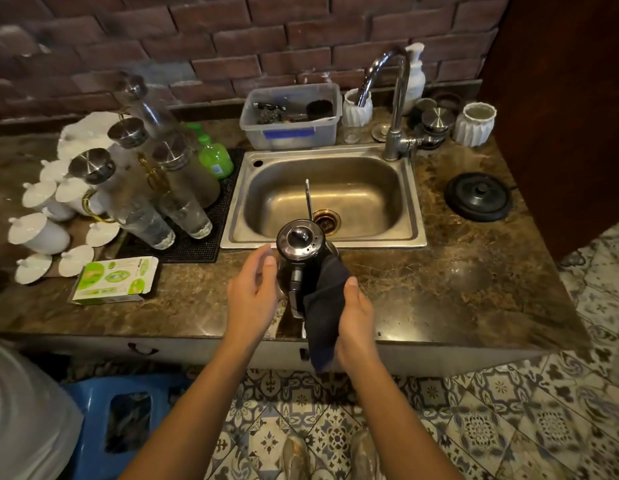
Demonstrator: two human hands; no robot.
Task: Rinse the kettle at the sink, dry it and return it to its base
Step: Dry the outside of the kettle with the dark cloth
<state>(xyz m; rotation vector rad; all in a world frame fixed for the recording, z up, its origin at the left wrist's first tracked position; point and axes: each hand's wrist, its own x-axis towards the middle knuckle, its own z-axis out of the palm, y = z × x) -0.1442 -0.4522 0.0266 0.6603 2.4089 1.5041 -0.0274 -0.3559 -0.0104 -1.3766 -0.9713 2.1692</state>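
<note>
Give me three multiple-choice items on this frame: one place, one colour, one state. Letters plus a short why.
1. Where is the kettle base?
A. on the counter, right of the sink
B. inside the sink
C. on the black mat left of the sink

2. What colour is the cloth against the kettle?
A. white
B. dark, near black
C. green

3. What is the state of the kettle?
A. seated on its base
B. lid off, lying in the sink
C. lid on, at the counter's front edge, off its base

Answers:
1. A: the round black base sits bare on the counter to the right of the sink.
2. B: the cloth that the right hand presses to the kettle's side is dark.
3. C: the lid is on, the spout points over the sink, and the left hand is by its other side.
</note>
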